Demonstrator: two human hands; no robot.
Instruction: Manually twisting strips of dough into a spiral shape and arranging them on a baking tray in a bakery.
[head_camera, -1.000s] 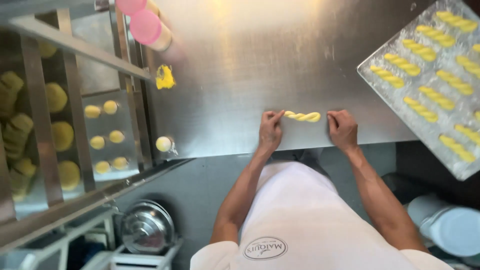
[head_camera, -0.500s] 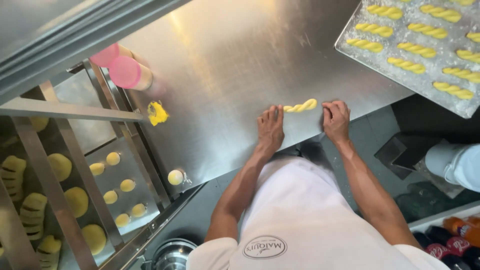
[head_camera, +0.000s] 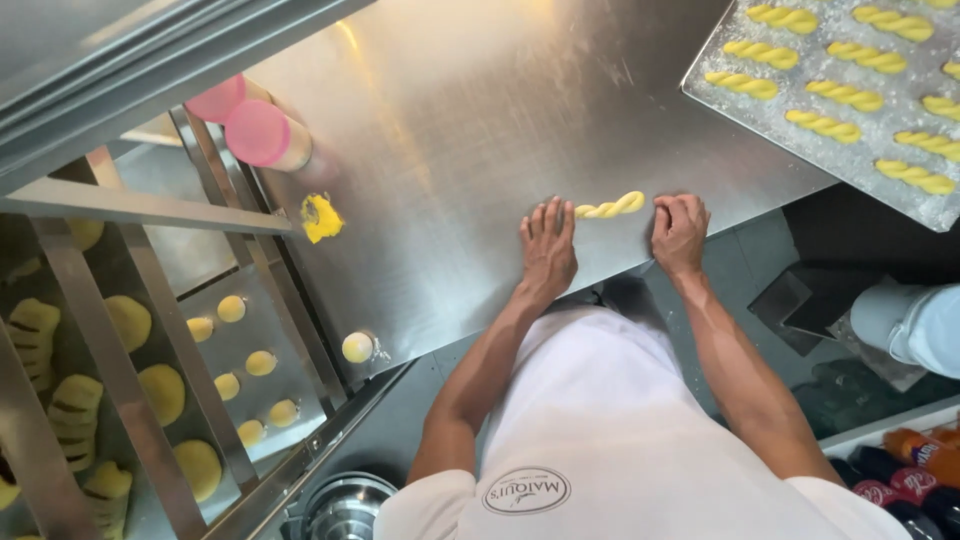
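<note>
Where both hands touched the twist's ends a moment ago, the left hand (head_camera: 548, 247) now lies flat beside the twist (head_camera: 609, 207) on the surface (head_camera: 450, 150), and the right hand (head_camera: 680, 232) is curled just off its other end, empty.

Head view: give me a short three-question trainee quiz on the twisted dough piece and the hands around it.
1. True or false: the twisted dough piece lies on the steel table, between the left hand and the right hand.
2. Where do the finished twists lie? A) on the floured tray at the upper right, B) in the rack, C) on the floor.
3. Fill in: near the table's left edge sits a small yellow ____ of dough.

Key: 1 true; 2 A; 3 ball.
</note>
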